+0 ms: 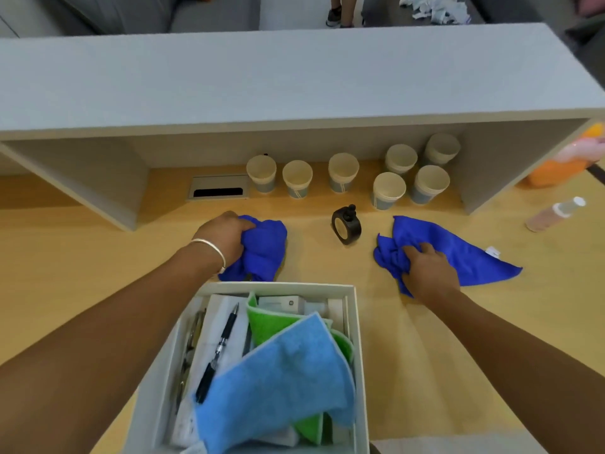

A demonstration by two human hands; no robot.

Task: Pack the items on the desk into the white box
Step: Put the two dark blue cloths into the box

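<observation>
The white box (358, 348) stands open at the near edge of the desk. In it lie a light blue cloth (288, 378), a green cloth (268, 322), a black pen (219, 348) and white items. Just beyond the box, my left hand (222, 239) is shut on a bunched dark blue cloth (262, 247). To the right, my right hand (429, 273) grips the crumpled end of a second dark blue cloth (458, 253), which is spread on the desk. A small black round object (346, 224) stands between the two cloths.
Several paper cups (342, 172) stand under a grey shelf (294, 80) at the back. A cable port (217, 188) sits left of them. A clear bottle (555, 213) lies at the right, with an orange and pink object (563, 165) behind it. A person's feet (340, 14) show beyond the shelf.
</observation>
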